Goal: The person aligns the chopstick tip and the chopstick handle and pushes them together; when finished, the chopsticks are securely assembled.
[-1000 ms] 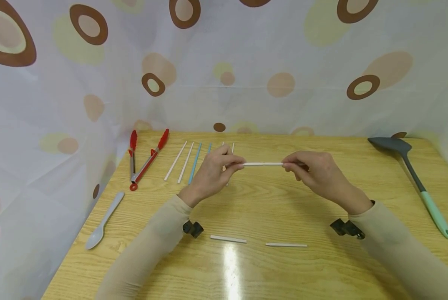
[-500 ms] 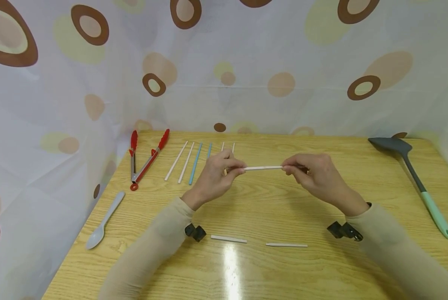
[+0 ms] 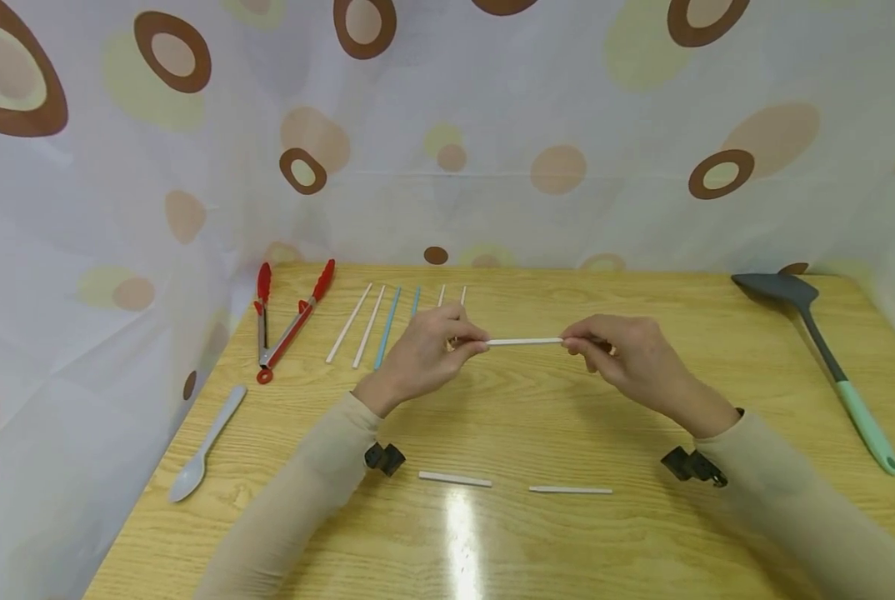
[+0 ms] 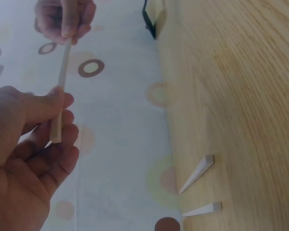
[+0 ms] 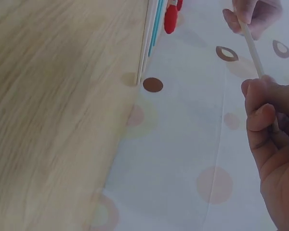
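In the head view, a white chopstick (image 3: 525,342) is held level above the middle of the table, stretched between both hands. My left hand (image 3: 428,354) pinches its left end between thumb and fingers, and my right hand (image 3: 627,358) pinches the other end. The chopstick's blunt square end (image 4: 56,137) pokes out below the left thumb in the left wrist view. Nearer me lie two short white sticks, a left one (image 3: 455,479) and a right one (image 3: 571,490) that narrows at one end. Behind my left hand are white chopsticks (image 3: 348,323) and blue chopsticks (image 3: 388,327), partly hidden.
Red-tipped tongs (image 3: 290,333) lie spread at the back left, with a grey spoon (image 3: 206,446) in front of them. A dark spatula with a green handle (image 3: 867,427) lies on the right. A patterned curtain (image 3: 522,100) closes off the back and left of the wooden table (image 3: 567,554).
Both hands have come slightly down and nearer with the chopstick, which stays pinched at both ends. The things on the table have not moved.
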Tool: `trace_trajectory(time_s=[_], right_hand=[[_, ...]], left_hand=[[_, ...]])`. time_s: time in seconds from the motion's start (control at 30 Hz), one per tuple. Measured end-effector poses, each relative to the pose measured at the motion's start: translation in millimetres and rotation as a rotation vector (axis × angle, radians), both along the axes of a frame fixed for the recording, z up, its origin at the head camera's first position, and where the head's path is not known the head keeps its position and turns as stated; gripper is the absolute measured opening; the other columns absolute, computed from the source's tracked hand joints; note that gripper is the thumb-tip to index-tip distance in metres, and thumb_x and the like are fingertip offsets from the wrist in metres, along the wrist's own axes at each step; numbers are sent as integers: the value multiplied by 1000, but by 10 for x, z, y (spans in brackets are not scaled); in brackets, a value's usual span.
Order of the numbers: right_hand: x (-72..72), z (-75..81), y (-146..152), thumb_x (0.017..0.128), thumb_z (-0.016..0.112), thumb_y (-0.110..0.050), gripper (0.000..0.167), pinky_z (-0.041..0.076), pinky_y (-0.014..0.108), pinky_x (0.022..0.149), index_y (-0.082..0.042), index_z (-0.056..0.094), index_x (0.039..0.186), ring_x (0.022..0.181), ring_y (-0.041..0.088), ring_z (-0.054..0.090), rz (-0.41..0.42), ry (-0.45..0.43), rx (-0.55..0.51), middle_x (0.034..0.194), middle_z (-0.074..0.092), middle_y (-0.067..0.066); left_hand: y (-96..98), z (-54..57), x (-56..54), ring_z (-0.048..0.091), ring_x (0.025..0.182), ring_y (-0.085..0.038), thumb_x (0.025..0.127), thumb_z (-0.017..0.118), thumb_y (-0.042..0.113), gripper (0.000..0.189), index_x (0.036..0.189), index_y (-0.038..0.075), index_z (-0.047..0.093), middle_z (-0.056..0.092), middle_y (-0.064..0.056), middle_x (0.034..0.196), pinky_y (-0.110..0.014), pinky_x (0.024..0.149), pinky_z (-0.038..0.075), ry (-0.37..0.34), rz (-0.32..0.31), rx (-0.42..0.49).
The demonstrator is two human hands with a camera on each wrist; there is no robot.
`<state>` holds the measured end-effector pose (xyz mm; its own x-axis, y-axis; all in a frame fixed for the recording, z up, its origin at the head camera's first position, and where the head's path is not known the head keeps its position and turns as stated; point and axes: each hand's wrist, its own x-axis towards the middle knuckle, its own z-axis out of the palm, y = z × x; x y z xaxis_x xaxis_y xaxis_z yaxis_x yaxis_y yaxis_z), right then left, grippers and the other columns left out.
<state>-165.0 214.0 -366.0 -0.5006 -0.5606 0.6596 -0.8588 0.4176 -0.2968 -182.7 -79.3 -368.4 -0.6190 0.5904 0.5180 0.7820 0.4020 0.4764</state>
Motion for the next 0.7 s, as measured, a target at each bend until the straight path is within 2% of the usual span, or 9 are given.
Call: trace_trajectory(time_s=[0.17, 0.3, 0.43, 0.53, 0.63, 0.7], right_hand=[[-50, 17, 12, 82, 76, 6, 20, 40, 14, 49, -7, 72, 97, 55, 2, 55, -28, -13, 5, 72, 60, -9], [-66, 13, 10, 78, 79, 7, 26, 44, 17, 50, -8, 73, 100, 57, 5, 59, -97, -16, 7, 76, 64, -6], [-55, 28, 22, 79, 81, 2, 39, 50, 26, 51, -9, 70, 115, 61, 8, 61, -183, 24, 38, 98, 70, 5], [-27, 42, 34, 79, 81, 1, 47, 51, 29, 51, -10, 67, 122, 64, 11, 63, -201, 36, 61, 114, 67, 8], [22, 36, 30, 81, 80, -2, 42, 50, 28, 52, -11, 68, 120, 68, 10, 64, -167, 34, 102, 115, 66, 6], [74, 18, 13, 87, 78, -9, 33, 49, 27, 53, -11, 68, 118, 69, 8, 63, -133, 29, 158, 112, 66, 4]], left_hand=[[11, 58, 1, 47, 66, -6, 91, 74, 12, 10, 97, 6, 79, 59, 5, 78, -22, 57, 41, 56, 25, -131], [29, 42, -5, 49, 67, -6, 92, 74, 12, 10, 97, 6, 79, 60, 4, 78, -20, 58, 42, 64, 32, -156], [43, 11, -24, 54, 70, -6, 92, 73, 12, 9, 97, 6, 78, 61, 3, 80, -18, 60, 44, 23, 53, -161], [60, -23, -52, 58, 72, -6, 92, 73, 11, 9, 97, 5, 78, 63, 2, 82, -18, 62, 46, -31, 83, -164], [87, -61, -79, 60, 72, -8, 91, 73, 12, 9, 96, 6, 78, 64, 1, 81, -19, 62, 47, -90, 124, -175], [111, -84, -95, 60, 71, -9, 92, 73, 13, 9, 95, 5, 78, 64, 0, 81, -20, 61, 48, -146, 156, -177]])
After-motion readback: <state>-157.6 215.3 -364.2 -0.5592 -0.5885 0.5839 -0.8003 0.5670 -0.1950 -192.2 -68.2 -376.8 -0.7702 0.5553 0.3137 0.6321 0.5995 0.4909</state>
